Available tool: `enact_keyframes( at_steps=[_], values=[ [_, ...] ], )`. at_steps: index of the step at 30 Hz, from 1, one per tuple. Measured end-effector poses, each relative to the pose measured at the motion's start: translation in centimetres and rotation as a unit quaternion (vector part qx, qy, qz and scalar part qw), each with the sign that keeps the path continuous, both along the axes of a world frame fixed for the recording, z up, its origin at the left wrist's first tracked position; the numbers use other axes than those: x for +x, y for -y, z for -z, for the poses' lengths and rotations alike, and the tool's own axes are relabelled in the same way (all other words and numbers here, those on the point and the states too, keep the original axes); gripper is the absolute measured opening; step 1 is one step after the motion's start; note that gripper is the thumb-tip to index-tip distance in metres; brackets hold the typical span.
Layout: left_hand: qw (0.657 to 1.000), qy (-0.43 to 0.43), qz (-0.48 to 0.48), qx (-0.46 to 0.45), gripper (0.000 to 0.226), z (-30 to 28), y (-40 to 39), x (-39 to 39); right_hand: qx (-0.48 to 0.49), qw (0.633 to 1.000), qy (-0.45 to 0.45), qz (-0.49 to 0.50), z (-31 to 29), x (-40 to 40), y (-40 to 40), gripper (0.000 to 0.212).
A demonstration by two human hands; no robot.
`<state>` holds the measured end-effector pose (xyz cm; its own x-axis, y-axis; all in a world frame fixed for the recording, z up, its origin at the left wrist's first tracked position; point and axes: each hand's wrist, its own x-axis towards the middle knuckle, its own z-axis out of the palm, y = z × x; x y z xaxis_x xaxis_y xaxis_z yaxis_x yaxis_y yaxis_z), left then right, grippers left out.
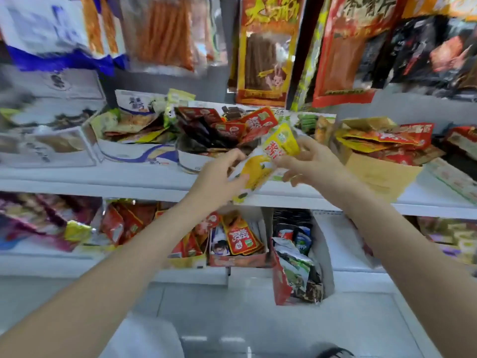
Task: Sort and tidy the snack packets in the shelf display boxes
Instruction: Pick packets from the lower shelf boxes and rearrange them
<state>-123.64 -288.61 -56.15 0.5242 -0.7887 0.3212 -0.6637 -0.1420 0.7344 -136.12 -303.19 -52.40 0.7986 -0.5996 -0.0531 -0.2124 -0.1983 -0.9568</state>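
In front of the middle shelf (154, 177) my left hand (219, 177) grips the lower end of a stack of yellow snack packets (260, 169). My right hand (312, 164) pinches a yellow packet with red characters (281, 142) at the top of that stack. Behind the hands stands a display box heaped with red and dark packets (232, 127). A brown cardboard box (382, 171) of red and yellow packets sits to the right. A blue-and-white box (139, 153) with yellow-green packets stands to the left.
Large hanging snack bags (265, 52) fill the top row above the shelf. The lower shelf holds more display boxes, one with red packets (240, 241) and one with green and dark packets (296, 270). White boxes (46, 148) stand at the far left. Pale floor lies below.
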Motion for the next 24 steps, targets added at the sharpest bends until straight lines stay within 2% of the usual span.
enact_keyframes(
  at_steps=[2, 4, 7, 10, 13, 15, 18, 21, 24],
  values=[
    [0.999, -0.008, 0.008, 0.052, 0.023, 0.9, -4.4, 2.4, 0.024, 0.999, 0.006, -0.038, 1.8, 2.4, -3.1, 0.018],
    [0.993, -0.05, -0.015, 0.101, 0.013, 2.6, -9.1, 5.2, 0.075, 0.993, 0.0, -0.092, 3.8, 5.1, -6.5, 0.008],
    [0.986, -0.088, -0.069, 0.125, 0.013, 5.2, -15.3, 8.9, 0.101, 0.985, -0.01, -0.137, 6.6, 9.6, -11.4, 0.009],
    [0.975, -0.084, -0.146, 0.147, 0.024, 8.4, -20.0, 12.7, 0.146, 0.981, 0.029, -0.126, 9.1, 13.8, -15.2, 0.004],
    [0.949, -0.059, -0.244, 0.192, 0.023, 13.0, -23.9, 15.7, 0.092, 0.99, 0.031, -0.101, 11.9, 16.3, -17.1, 0.01],
    [0.925, -0.043, -0.31, 0.216, 0.036, 15.6, -25.4, 16.9, 0.034, 0.992, 0.021, -0.116, 14.0, 16.9, -17.5, 0.009],
    [0.917, -0.119, -0.338, 0.174, 0.05, 17.5, -25.5, 17.8, -0.029, 0.99, 0.025, -0.136, 16.0, 17.2, -18.2, 0.017],
    [0.91, -0.222, -0.326, 0.13, 0.052, 18.2, -24.8, 18.4, -0.014, 0.984, 0.07, -0.165, 17.1, 18.1, -19.6, 0.014],
    [0.9, -0.249, -0.344, 0.102, 0.042, 18.7, -24.4, 18.9, -0.151, 0.975, 0.069, -0.151, 17.9, 19.7, -21.7, 0.02]
  ],
)
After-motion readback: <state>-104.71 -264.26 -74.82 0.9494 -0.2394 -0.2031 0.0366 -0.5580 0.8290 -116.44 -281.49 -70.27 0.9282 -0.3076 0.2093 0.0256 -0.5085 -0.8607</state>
